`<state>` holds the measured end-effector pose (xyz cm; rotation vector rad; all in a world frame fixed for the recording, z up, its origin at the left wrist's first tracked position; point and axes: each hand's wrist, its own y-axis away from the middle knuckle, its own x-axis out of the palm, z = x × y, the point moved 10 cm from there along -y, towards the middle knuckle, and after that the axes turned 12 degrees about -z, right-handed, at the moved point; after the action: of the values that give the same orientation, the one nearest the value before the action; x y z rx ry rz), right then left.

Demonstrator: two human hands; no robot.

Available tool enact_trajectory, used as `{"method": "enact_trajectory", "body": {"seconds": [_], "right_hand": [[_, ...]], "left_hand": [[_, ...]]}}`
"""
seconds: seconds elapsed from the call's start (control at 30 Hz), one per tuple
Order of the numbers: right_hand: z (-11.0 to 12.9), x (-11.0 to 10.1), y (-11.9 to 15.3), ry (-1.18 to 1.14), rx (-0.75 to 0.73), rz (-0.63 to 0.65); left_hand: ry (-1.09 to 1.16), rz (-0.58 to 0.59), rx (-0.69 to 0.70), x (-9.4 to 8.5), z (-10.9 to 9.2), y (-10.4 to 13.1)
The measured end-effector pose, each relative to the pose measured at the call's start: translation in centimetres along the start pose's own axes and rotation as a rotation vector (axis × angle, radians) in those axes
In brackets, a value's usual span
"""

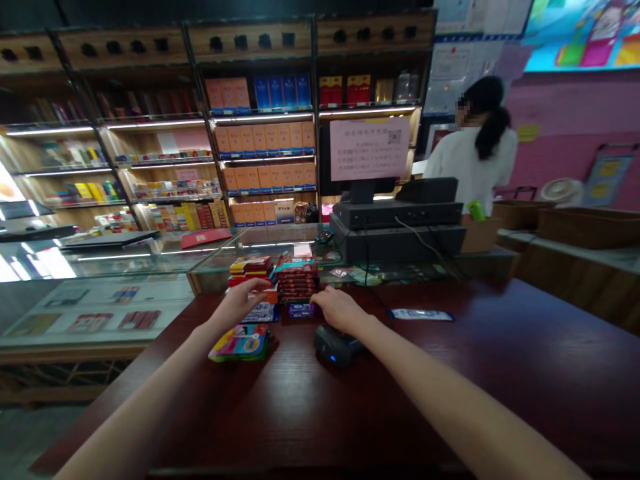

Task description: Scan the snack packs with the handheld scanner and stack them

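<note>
My left hand (241, 301) is open, its fingers stretched over the near side of a stack of red and yellow packs (251, 267). Below its fingers lies a blue and white packet (261, 312). My right hand (341, 309) is loosely bent, fingers apart, at the right edge of some purple packets (301, 310); contact is hard to make out. Between the hands rises a pile of dark red snack packets (297, 279). A black barcode scanner (332, 345) lies just under my right hand. Colourful pink, yellow and blue packs (241, 343) lie nearer, below my left hand.
A blue and white packet (421, 315) lies right on the brown table (300, 420). Behind are a glass counter (210, 257), a cash register monitor (367, 160) with a paper sign, and stocked shelves (265, 140). A person in white (470, 160) stands back right.
</note>
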<state>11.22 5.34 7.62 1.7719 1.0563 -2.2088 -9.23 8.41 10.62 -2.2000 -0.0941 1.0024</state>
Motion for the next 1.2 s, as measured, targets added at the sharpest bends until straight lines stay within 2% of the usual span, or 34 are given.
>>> {"method": "enact_trajectory", "body": {"seconds": [0.13, 0.33, 0.6, 0.83, 1.2], "right_hand": [[-2.5, -0.7, 1.6, -0.002, 0.048, -0.011], [-6.8, -2.1, 4.8, 0.006, 0.138, -0.041], [-13.6, -4.2, 9.9, 0.008, 0.272, -0.113], [-18.9, -4.5, 13.9, 0.002, 0.370, -0.121], [-25.7, -4.3, 19.3, -0.016, 0.545, -0.162]], "left_hand": [[0.029, 0.054, 0.020, 2.7, -2.2, -1.1], [0.070, 0.131, 0.078, 7.2, -6.6, -2.4], [0.060, 0.251, 0.206, 13.7, -12.0, -3.6], [0.006, 0.358, 0.305, 18.5, -16.9, -4.1], [-0.073, 0.498, 0.413, 26.9, -21.1, -4.1]]}}
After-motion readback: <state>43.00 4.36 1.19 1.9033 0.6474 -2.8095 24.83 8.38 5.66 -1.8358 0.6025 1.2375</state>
